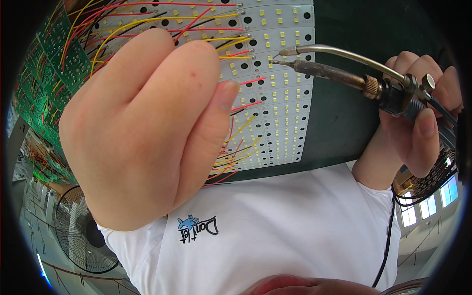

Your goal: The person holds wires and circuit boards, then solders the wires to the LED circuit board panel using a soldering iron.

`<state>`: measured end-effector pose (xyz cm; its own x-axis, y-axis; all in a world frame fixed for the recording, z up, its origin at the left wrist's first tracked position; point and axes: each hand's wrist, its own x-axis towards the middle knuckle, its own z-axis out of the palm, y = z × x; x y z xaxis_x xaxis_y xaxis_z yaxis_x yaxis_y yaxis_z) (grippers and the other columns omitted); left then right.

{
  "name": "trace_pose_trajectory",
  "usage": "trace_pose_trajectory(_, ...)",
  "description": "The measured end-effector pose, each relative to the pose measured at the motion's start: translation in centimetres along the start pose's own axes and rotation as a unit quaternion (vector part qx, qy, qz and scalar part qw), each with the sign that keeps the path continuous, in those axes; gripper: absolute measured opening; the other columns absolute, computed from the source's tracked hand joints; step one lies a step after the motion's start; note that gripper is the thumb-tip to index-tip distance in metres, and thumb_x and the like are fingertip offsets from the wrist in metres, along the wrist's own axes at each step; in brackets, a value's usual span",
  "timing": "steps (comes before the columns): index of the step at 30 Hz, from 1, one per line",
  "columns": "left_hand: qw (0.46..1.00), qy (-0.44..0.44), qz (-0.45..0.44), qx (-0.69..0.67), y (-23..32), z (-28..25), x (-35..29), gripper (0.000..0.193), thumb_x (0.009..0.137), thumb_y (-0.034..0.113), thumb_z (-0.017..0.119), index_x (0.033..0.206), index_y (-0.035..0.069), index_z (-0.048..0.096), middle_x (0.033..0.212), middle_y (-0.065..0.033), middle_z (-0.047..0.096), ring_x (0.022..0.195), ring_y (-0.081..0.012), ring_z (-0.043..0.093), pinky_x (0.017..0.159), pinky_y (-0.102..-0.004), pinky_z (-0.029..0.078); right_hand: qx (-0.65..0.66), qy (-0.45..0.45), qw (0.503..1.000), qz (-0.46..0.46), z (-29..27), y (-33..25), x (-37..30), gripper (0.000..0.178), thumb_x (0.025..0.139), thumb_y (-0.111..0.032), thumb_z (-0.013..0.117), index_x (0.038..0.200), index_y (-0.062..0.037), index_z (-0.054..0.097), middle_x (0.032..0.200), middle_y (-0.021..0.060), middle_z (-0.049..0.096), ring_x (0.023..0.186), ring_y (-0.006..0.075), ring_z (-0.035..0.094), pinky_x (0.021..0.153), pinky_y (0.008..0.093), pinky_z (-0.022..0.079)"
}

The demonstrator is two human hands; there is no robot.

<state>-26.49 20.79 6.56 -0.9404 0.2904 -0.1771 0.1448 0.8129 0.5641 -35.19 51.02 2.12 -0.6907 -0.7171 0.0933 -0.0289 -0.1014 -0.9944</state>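
My left hand (pixel 142 118) is closed in a pinch over the white LED strips (pixel 282 88), thumb pressed against the curled forefinger. What lies between those fingers is hidden; a red wire (pixel 253 80) comes out beside the thumb tip. My right hand (pixel 408 113) grips a soldering iron (pixel 334 76) at the right. A thin curved metal feed tube (pixel 354 53) is clamped to the iron, and its end meets near the iron's tip. That tip is at the strips, close to a row of small yellow LEDs and black holes.
Red, yellow and black wires (pixel 132 20) run across the strips from the left. Green circuit boards (pixel 59 64) with more wires are at the far left. The strips lie on a dark green surface (pixel 344 113). A fan (pixel 88 231) stands lower left; a black cable (pixel 390 236) hangs at right.
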Motion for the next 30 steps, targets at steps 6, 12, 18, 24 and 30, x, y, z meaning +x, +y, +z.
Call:
trace_pose_trajectory(6, 1.0, 0.0, -0.003, 0.008, -0.2, 0.3, 0.3, 0.013, 0.087, 0.002, 0.064, 0.079, 0.001, 0.054, 0.069, -0.0091, 0.043, 0.056, -0.025, 0.041, 0.05, -0.035, 0.033, -0.02, 0.035, 0.999, 0.022, 0.4, -0.4, -0.8, 0.025, 0.089, -0.018, 0.063, 0.094, -0.0127, 0.039, 0.08, 0.007, 0.049, 0.07, 0.0157, 0.045, 0.063, 0.0287, 0.038)
trace_pose_trajectory(12, 1.0, 0.013, 0.006, 0.007, -0.3, 0.6, 0.3, 0.012, 0.087, 0.001, 0.064, 0.079, 0.001, 0.054, 0.07, -0.0092, 0.044, 0.056, -0.0252, 0.041, 0.05, -0.0348, 0.033, -0.074, -0.015, 0.997, 0.008, 0.6, -0.8, 0.3, 0.027, 0.09, -0.022, 0.064, 0.096, -0.0124, 0.039, 0.079, 0.0078, 0.05, 0.066, 0.014, 0.045, 0.059, 0.0279, 0.037)
trace_pose_trajectory(18, 1.0, 0.005, 0.004, -0.004, -0.2, 0.5, 0.2, 0.012, 0.086, 0.0, 0.065, 0.079, 0.001, 0.055, 0.069, -0.0091, 0.045, 0.057, -0.0252, 0.041, 0.05, -0.0343, 0.033, -0.083, -0.061, 0.995, -0.01, 0.7, -0.6, 0.6, 0.032, 0.09, -0.024, 0.068, 0.097, -0.0129, 0.039, 0.08, 0.0076, 0.052, 0.063, 0.0138, 0.047, 0.055, 0.0273, 0.036)
trace_pose_trajectory(24, 1.0, -0.003, 0.013, 0.001, -0.3, 0.6, 0.4, 0.012, 0.086, 0.001, 0.065, 0.079, 0.001, 0.055, 0.069, -0.0092, 0.044, 0.057, -0.0253, 0.042, 0.05, -0.0347, 0.033, -0.082, -0.034, 0.996, -0.018, 1.5, -0.5, 0.8, 0.029, 0.088, -0.02, 0.068, 0.095, -0.0126, 0.041, 0.079, 0.0083, 0.054, 0.059, 0.0132, 0.046, 0.051, 0.0261, 0.035)
trace_pose_trajectory(30, 1.0, -0.002, -0.003, 0.009, -0.1, 0.6, 0.3, 0.013, 0.086, 0.001, 0.065, 0.079, 0.002, 0.055, 0.069, -0.0089, 0.045, 0.056, -0.025, 0.042, 0.05, -0.0348, 0.034, -0.099, -0.032, 0.994, -0.023, 1.6, -0.6, 1.1, 0.028, 0.087, -0.017, 0.068, 0.094, -0.0117, 0.042, 0.078, 0.0092, 0.055, 0.058, 0.0127, 0.045, 0.05, 0.0258, 0.035)
